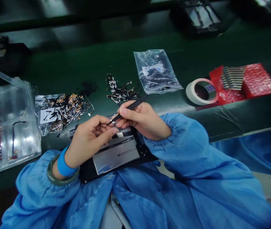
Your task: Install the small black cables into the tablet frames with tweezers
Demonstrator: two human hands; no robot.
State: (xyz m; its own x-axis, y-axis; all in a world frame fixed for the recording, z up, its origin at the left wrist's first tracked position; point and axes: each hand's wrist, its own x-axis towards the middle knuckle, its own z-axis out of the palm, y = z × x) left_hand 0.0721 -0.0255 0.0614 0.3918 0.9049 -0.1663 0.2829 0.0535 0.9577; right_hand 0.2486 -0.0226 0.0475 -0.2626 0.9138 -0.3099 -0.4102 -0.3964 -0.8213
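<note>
My right hand [143,119] grips black tweezers [128,108], whose tip points left and down toward my left fingertips. My left hand [89,140] has its fingers pinched together at the tweezer tip, over a black device [116,156] with a grey metal plate that rests on my lap at the bench edge. Whether a small part sits between those fingers cannot be told. Both arms wear blue sleeves; a green bangle is on my left wrist.
A loose pile of small flex cables [119,90] and an open bag of similar parts [59,111] lie on the green bench. A sealed clear bag [155,71], a tape roll [201,92], red packets [245,81] and a clear plastic tray [6,124] surround them.
</note>
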